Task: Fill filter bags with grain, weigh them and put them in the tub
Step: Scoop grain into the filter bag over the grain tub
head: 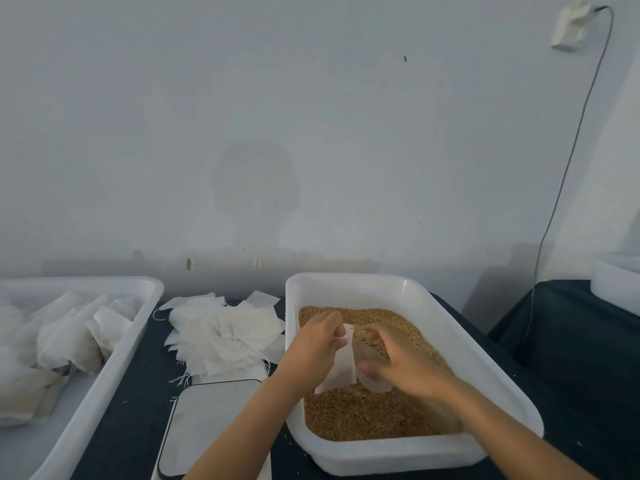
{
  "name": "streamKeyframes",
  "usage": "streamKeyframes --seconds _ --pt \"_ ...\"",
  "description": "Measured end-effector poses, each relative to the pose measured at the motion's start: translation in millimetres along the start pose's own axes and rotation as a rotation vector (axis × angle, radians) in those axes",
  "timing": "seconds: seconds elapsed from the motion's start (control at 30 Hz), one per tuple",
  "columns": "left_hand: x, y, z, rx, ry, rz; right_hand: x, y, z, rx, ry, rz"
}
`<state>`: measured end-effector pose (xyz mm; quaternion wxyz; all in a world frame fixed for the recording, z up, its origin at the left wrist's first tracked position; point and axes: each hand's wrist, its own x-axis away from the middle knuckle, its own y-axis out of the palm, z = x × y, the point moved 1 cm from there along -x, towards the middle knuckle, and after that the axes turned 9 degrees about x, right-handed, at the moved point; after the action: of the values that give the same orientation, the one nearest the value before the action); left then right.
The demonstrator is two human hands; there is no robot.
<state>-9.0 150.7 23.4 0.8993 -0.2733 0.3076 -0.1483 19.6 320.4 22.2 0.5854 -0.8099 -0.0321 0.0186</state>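
Observation:
A white tub [495, 386] on the right holds brown grain [360, 415]. Over the grain my left hand [317, 342] pinches the upper edge of a white filter bag [341, 368] and holds it upright. My right hand [403, 363] is at the bag's open side, fingers curved around a scoop of grain against the bag's mouth. A second white tub [114, 358] at the left contains several filled bags [69, 334]. A flat scale [204, 424] with a pale platform lies between the tubs, partly hidden by my left forearm.
A loose heap of empty filter bags [225, 332] lies behind the scale on the dark table. Another white container [614, 282] stands at the far right. A grey cable [561, 188] hangs down the wall from a socket [571, 26].

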Motion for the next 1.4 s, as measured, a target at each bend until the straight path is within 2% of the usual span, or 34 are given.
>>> streamKeyframes --seconds 0.2,0.33,0.43,0.53,0.6,0.73,0.83,1.07,1.23,1.4 --pt "0 -30 13 0.190 0.032 0.118 -5 -5 -38 -0.707 0.003 0.015" --pt "5 -59 20 0.363 0.018 0.272 -1 -11 -60 -0.961 -0.017 0.089" --pt "19 -75 15 0.461 -0.065 0.390 2 -10 -88 -1.088 -0.052 0.149" --pt "41 -84 6 0.537 -0.185 0.415 3 -5 -120 -1.065 -0.037 0.248" --pt "57 -88 0 0.547 -0.193 0.440 4 4 -141 -1.081 -0.031 0.301" --pt "85 -103 -22 0.497 -0.181 0.546 3 30 -177 -1.051 -0.052 0.389" --pt "100 -114 -40 0.416 -0.233 0.550 1 54 -191 -0.975 -0.036 0.428" --pt "124 -102 -77 0.157 -0.414 0.455 -4 109 -183 -0.683 -0.031 0.482" --pt "126 -83 -93 0.069 -0.444 0.461 -9 131 -170 -0.593 0.006 0.469" --pt "129 -84 -104 -0.022 -0.421 0.446 -14 131 -161 -0.501 -0.150 0.415"
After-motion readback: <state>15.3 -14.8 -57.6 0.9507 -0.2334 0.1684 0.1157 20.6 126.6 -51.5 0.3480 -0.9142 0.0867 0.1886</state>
